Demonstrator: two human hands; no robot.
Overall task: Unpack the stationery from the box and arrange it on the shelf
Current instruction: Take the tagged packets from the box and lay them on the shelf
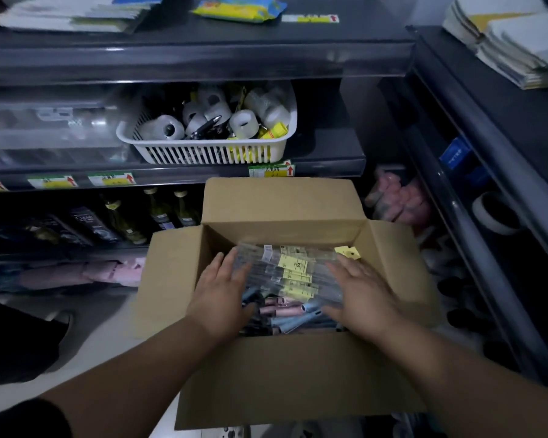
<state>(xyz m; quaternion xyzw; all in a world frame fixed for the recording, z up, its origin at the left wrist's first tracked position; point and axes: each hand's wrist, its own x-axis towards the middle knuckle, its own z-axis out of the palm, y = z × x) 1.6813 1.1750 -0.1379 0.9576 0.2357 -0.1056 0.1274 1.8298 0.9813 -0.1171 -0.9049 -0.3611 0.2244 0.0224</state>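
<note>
box: an open cardboard box stands in front of the dark shelf, flaps spread.
stationery: clear packets with yellow labels lie inside the box, over pink and blue pens.
left hand: the left hand lies flat on the packets' left side, fingers straight.
right hand: the right hand lies flat on their right side, fingers spread.
shelf: a white basket of tape rolls sits above the box.
</note>
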